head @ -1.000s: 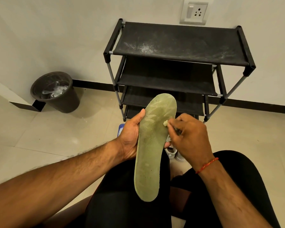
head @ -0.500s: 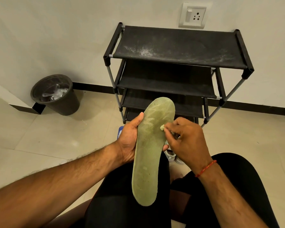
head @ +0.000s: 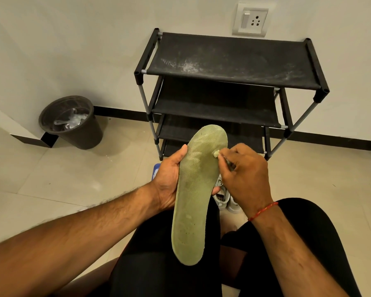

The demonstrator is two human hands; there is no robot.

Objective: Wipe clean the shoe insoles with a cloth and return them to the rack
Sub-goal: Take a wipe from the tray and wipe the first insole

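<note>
Pale tiled floor, white wall behind. Far left: dark bin against the wall, clear plastic inside. Left hand grips the green insole by its left edge, thumb lying up along that edge, a fingertip showing past the right edge. Insole runs lengthwise, toe end far, heel end near, over the black-clad lap. Small wad of cloth touches the insole's right edge near the toe, pinched in the curled fingertips of the right hand, knuckles up, red thread on the wrist. White shoes on the floor under that hand. Beyond: black rack against the wall, top shelf dusty. Wall socket above it, right.
</note>
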